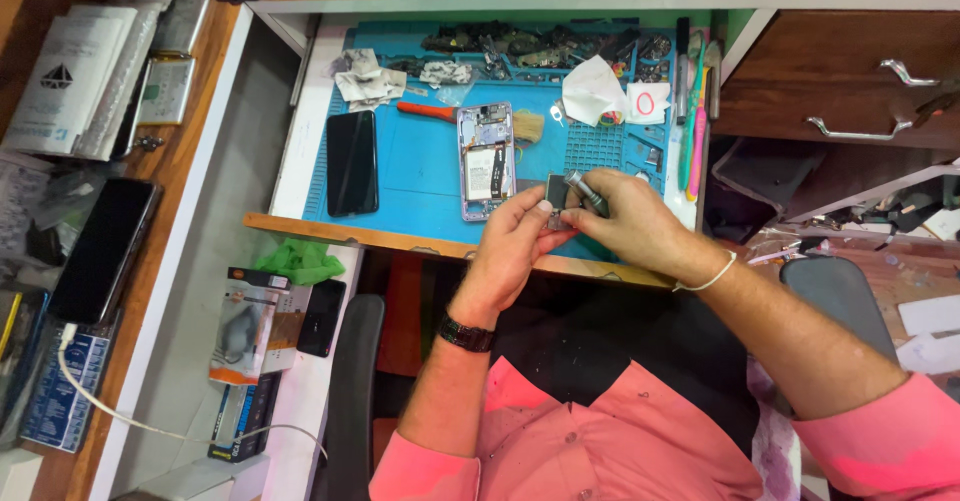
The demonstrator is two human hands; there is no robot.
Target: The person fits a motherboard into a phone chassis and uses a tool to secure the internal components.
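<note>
left hand (520,223) pinches small dark part (556,193) | right hand (622,219) grips metal screwdriver (584,190) on it | opened phone (485,161) just left, on blue mat (420,161)

Blue mat (420,176) w/ opened phone (486,161), black phone (352,163), tissues (368,79)

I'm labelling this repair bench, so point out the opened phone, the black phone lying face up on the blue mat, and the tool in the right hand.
opened phone (487,164), head view, on its exposed battery.
black phone (352,163), head view, middle of its dark screen.
metal tool (584,190), head view, on its grey shaft above the fingers.
</note>
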